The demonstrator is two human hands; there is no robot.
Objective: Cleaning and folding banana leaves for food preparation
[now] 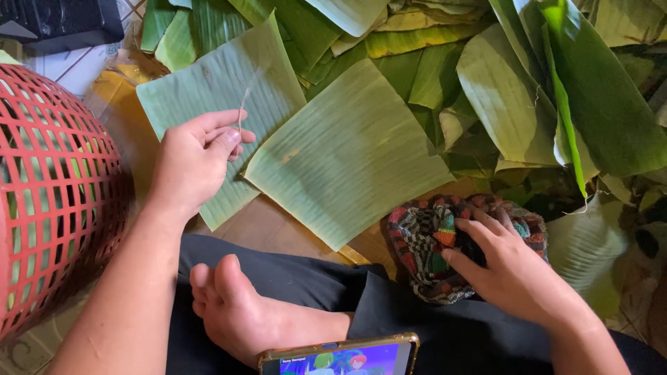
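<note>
left hand (194,160): I have it raised at far left, palm toward me, thumb and forefinger pinched together, forearm running back to the near-left corner | right hand (504,267): near right, palm down, fingers spread and curled, pressing | bare foot (236,305): sole up, crossed over my lap, near centre

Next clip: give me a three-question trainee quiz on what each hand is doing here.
1. True or false: the left hand pinches a thin fibre strip above a cut banana leaf.
2. What does the right hand rest on? A) red basket B) patterned cloth C) phone
3. Fill in: the red basket stands on the person's ____ side.

Key: 1 true. 2 B, the patterned cloth. 3 left.
</note>
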